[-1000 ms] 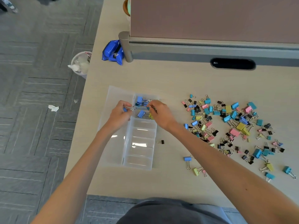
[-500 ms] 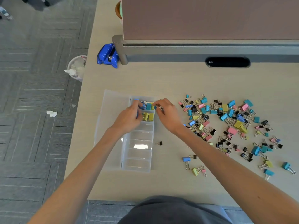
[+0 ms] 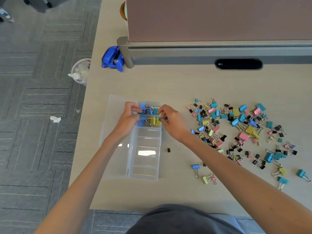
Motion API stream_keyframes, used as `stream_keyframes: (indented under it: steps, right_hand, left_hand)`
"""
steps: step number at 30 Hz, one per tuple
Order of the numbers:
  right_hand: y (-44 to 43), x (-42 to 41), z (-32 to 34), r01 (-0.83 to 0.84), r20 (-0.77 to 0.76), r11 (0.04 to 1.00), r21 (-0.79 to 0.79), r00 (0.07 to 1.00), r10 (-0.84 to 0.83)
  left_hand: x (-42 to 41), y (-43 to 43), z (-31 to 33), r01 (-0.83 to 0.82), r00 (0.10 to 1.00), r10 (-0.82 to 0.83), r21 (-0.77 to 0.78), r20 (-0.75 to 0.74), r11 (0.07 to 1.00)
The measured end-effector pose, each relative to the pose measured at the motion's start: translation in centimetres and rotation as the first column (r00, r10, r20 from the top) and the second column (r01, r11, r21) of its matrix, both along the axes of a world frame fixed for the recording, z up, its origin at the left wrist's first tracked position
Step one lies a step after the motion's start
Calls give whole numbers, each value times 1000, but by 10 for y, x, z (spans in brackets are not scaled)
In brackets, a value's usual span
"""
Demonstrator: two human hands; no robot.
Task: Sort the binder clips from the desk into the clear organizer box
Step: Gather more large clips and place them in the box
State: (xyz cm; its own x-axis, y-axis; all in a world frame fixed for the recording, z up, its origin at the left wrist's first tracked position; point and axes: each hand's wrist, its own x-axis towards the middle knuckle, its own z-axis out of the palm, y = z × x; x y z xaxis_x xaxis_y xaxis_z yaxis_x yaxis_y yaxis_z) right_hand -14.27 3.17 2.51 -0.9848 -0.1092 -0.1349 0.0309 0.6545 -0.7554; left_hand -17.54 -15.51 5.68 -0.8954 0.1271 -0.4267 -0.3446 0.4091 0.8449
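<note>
Left hand (image 3: 129, 119) withdrew, baring blue, yellow clips (image 3: 154, 121).

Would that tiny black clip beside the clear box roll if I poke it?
Probably not: the black clip looks flat-sided, so it should slide. It is tiny, so likely light. Its wire handles might flop.

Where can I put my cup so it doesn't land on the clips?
Bare desk lies between the organizer box and the partition rail, right of the blue pouch. A strip between the box and the clip pile holds only one black clip. Crowded: the pile, and the box's far end under the left hand and right hand pinching a binder clip.
</note>
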Motion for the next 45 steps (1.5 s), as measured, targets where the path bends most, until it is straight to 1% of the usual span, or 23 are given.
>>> stream_keyframes:
  steps: [3,5,7,9,11,13,18,21,23,24,26,30,33,36,37,39,40,42,45]
  right_hand:
    - [-9,-5,0,-47,41,998,41,998,46]
    - [-16,-8,1,-81,61,996,34,995,79]
    - [-21,-9,0,-125,43,990,64,992,122]
    - [-21,-8,-2,-168,-6,976,140,985,170]
    - [-18,-4,-2,-190,-62,962,196,977,206]
    - [-14,0,-3,-189,-103,958,216,971,215]
    - [-6,9,-4,-126,-159,971,204,974,160]
    - [-3,15,-3,-60,-186,980,188,978,96]
    - [-1,20,-2,-42,-195,982,185,978,79]
    - [0,23,-2,-44,-187,982,185,979,80]
    - [1,28,-1,-54,-154,982,178,985,82]
    - [1,36,-2,-50,-80,987,152,995,62]
    - [2,39,-3,-37,-47,989,142,998,44]
    - [4,40,-6,-15,-27,995,100,999,18]
    - [5,40,-7,-2,-20,997,76,1000,3]
    - [6,39,-10,29,-10,1000,7,1000,-29]
    - [7,38,-10,43,-2,999,-26,999,-43]
    - [6,36,-8,53,13,997,-63,999,-53]
    - [3,32,-5,55,29,995,-89,998,-52]
  left_hand:
    - [0,-8,-2,26,999,-23,-65,41,998]
    - [1,-10,-5,27,999,-24,-73,31,997]
    - [3,-10,-8,-4,1000,3,-73,-14,997]
    - [7,-14,-11,2,996,-11,-103,-86,995]
    - [12,-22,-14,65,982,-93,-166,-166,984]
    - [17,-28,-17,138,955,-191,-230,-227,963]
    - [35,-29,-20,260,866,-389,-382,-315,887]
    - [45,-25,-24,330,745,-564,-537,-356,776]
    - [49,-22,-28,338,666,-649,-627,-368,702]
    - [50,-19,-31,330,639,-672,-656,-375,679]
    - [52,-14,-36,319,621,-689,-683,-374,658]
    - [54,-2,-40,341,667,-659,-644,-348,685]
    - [56,5,-40,365,666,-661,-622,-345,693]
    - [56,5,-41,331,718,-592,-570,-366,752]
    - [56,4,-40,324,764,-542,-520,-349,791]
    - [54,4,-34,280,886,-374,-325,-276,903]
    - [53,3,-30,223,930,-277,-230,-242,947]
    - [49,2,-23,86,977,-105,-106,-183,991]
    - [43,1,-14,-105,994,106,80,-11,991]
